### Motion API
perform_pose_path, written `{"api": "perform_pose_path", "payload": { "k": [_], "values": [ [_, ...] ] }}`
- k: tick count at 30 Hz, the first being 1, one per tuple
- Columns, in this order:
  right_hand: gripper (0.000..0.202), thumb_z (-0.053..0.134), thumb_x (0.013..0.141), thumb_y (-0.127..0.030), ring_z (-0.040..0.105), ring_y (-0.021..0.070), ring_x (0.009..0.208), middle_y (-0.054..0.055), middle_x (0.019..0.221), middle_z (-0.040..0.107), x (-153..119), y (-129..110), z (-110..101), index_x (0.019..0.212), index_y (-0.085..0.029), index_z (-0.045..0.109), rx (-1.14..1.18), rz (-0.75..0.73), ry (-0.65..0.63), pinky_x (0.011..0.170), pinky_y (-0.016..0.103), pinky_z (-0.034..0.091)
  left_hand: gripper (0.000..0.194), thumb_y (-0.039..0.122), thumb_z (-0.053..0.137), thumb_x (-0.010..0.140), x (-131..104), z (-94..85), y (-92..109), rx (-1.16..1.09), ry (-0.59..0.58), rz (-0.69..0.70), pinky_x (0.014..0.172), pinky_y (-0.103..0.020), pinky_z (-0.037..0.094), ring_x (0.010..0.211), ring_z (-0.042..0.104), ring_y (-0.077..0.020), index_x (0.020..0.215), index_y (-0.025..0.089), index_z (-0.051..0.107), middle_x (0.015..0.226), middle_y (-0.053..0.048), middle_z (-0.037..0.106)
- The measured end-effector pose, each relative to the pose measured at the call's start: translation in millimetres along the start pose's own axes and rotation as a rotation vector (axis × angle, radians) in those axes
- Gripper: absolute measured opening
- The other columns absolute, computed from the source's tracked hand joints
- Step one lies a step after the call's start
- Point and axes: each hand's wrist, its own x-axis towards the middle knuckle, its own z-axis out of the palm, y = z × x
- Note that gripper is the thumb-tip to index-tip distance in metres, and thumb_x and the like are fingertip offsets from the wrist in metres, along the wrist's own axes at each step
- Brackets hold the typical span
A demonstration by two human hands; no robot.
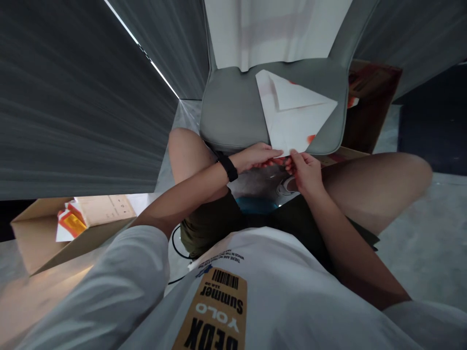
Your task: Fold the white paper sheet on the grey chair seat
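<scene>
Folding: you pinch the paper's (294, 114) near corner at the chair seat's (233, 114) front edge
Grip: left hand (255, 158) and right hand (304, 170) both grasping that corner
Advice: press the crease flat against the seat

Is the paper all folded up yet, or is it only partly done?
Partly done. The white paper on the grey chair seat already has a triangular flap folded over its top. Both hands, left hand and right hand, pinch its near corner at the seat's edge. The lower part lies flat, not folded.
</scene>
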Motion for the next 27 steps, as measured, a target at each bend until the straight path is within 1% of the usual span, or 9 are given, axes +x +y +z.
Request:
{"api": "perform_pose_path", "payload": {
  "k": [7, 11, 15, 16, 18, 20, 21, 24, 27],
  "values": [
    [0.05, 0.083, 0.081, -0.063, 0.056, 0.0092, 0.049, -0.001, 0.061, 0.066, 0.5, 0.0, 4.7, 0.067, -0.02, 0.062, -0.072, 0.015, 0.01, 0.042, 0.02, 0.039, 0.025, 0.037, 0.083, 0.089, -4.3, -2.1, -2.8, 0.015, 0.037, 0.033, 0.051, -0.023, 0.032, 0.052, 0.048, -0.0088, 0.078, 0.014, 0.081, 0.084, -0.011, 0.078],
    [0.05, 0.084, 0.081, -0.063, 0.056, 0.0089, 0.048, -0.001, 0.059, 0.065, 0.2, -0.1, 7.7, 0.065, -0.021, 0.061, -0.081, 0.03, 0.016, 0.042, 0.02, 0.039, 0.022, 0.033, 0.075, 0.093, -25.4, -3.6, -0.7, 0.09, 0.072, 0.07, 0.055, -0.023, 0.037, 0.063, 0.061, -0.0137, 0.083, 0.014, 0.082, 0.09, -0.012, 0.079],
    [0.053, 0.081, 0.081, -0.067, 0.056, 0.009, 0.048, -0.001, 0.06, 0.066, 1.5, -2.1, 11.2, 0.066, -0.021, 0.06, -0.089, 0.005, 0.003, 0.041, 0.019, 0.038, 0.028, 0.041, 0.068, 0.096, -84.3, -9.0, 3.3, 0.303, 0.136, 0.232, 0.058, -0.024, 0.042, 0.068, 0.065, -0.0176, 0.093, 0.017, 0.081, 0.088, -0.009, 0.078],
    [0.053, 0.08, 0.082, -0.068, 0.057, 0.009, 0.048, -0.001, 0.06, 0.067, 2.2, -2.9, 12.1, 0.067, -0.021, 0.06, -0.088, -0.006, 0.003, 0.041, 0.019, 0.038, 0.03, 0.044, 0.065, 0.097, -102.8, -11.4, 1.1, 0.377, 0.202, 0.286, 0.059, -0.025, 0.043, 0.065, 0.063, -0.0169, 0.096, 0.019, 0.081, 0.085, -0.008, 0.078],
    [0.053, 0.079, 0.084, -0.068, 0.057, 0.0088, 0.049, 0.0, 0.061, 0.067, 3.4, -4.6, 13.6, 0.067, -0.021, 0.059, -0.081, -0.018, 0.009, 0.042, 0.019, 0.039, 0.033, 0.047, 0.058, 0.1, -140.8, -17.0, -10.9, 0.523, 0.435, 0.346, 0.062, -0.027, 0.043, 0.066, 0.061, -0.0175, 0.093, 0.021, 0.077, 0.078, -0.005, 0.073],
    [0.052, 0.078, 0.086, -0.066, 0.058, 0.0085, 0.049, 0.0, 0.062, 0.067, 4.2, -6.5, 14.6, 0.068, -0.021, 0.059, -0.07, -0.011, 0.012, 0.042, 0.019, 0.04, 0.032, 0.046, 0.055, 0.099, -178.1, -22.3, -34.3, 0.691, 0.657, 0.267, 0.063, -0.029, 0.04, 0.064, 0.058, -0.0177, 0.083, 0.023, 0.07, 0.071, -0.003, 0.067],
    [0.051, 0.078, 0.086, -0.065, 0.058, 0.0084, 0.05, 0.0, 0.063, 0.068, 4.4, -7.3, 14.9, 0.069, -0.021, 0.06, -0.066, -0.004, 0.01, 0.042, 0.019, 0.04, 0.033, 0.046, 0.055, 0.098, -196.2, -24.3, -49.3, 0.765, 0.69, 0.18, 0.061, -0.03, 0.037, 0.06, 0.053, -0.0172, 0.077, 0.023, 0.066, 0.066, -0.001, 0.063],
    [0.049, 0.078, 0.087, -0.064, 0.06, 0.0086, 0.052, 0.001, 0.065, 0.068, 4.9, -8.7, 15.3, 0.07, -0.021, 0.061, -0.06, 0.011, 0.003, 0.043, 0.019, 0.041, 0.025, 0.046, 0.059, 0.09, -246.8, -25.6, -94.3, 0.819, 0.591, -0.104, 0.059, -0.031, 0.034, 0.055, 0.049, -0.0174, 0.076, 0.025, 0.062, 0.061, 0.002, 0.057],
    [0.05, 0.078, 0.087, -0.064, 0.06, 0.0092, 0.051, 0.001, 0.065, 0.069, 6.2, -7.7, 16.1, 0.069, -0.021, 0.062, -0.048, 0.021, 0.007, 0.042, 0.019, 0.041, 0.018, 0.042, 0.071, 0.074, -276.3, -21.9, -113.7, 0.665, 0.557, -0.197, 0.071, -0.035, 0.046, 0.076, 0.062, -0.0229, 0.084, 0.029, 0.066, 0.082, 0.0, 0.068]
  ]
}}
